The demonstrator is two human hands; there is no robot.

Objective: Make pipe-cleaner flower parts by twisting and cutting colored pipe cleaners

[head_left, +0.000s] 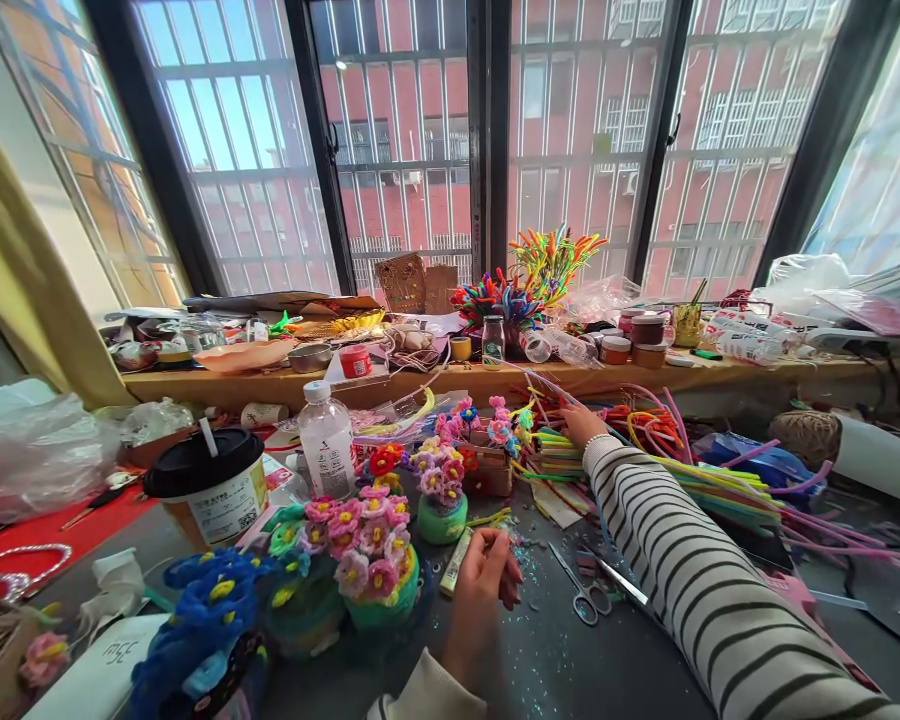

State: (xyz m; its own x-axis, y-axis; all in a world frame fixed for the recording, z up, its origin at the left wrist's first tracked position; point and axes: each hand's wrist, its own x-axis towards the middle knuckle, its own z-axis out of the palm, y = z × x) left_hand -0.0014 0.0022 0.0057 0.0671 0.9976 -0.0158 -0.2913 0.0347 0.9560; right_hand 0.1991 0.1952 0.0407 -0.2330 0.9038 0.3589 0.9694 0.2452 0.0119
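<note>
My left hand (484, 575) is over the dark table at the front middle, its fingers curled together; whatever they may hold is hidden. Just behind it lie a small yellow-green labelled stick (456, 563) and a short yellow-green pipe cleaner (489, 518). Across the table, my right hand (583, 425) reaches into the pipe cleaners at the back, its fingers bent closed among thin stems, too small to make out what is pinched. Beneath that arm lies a bundle of yellow and green pipe cleaners (712, 485). Scissors (581, 590) rest between the two arms.
Pink pipe-cleaner flowers (371, 540) in a green pot and blue ones (217, 600) stand at left. Behind them are a lidded drink cup (225, 500) and a plastic bottle (325, 440). The wooden sill (420, 383) holds jars and more pipe cleaners.
</note>
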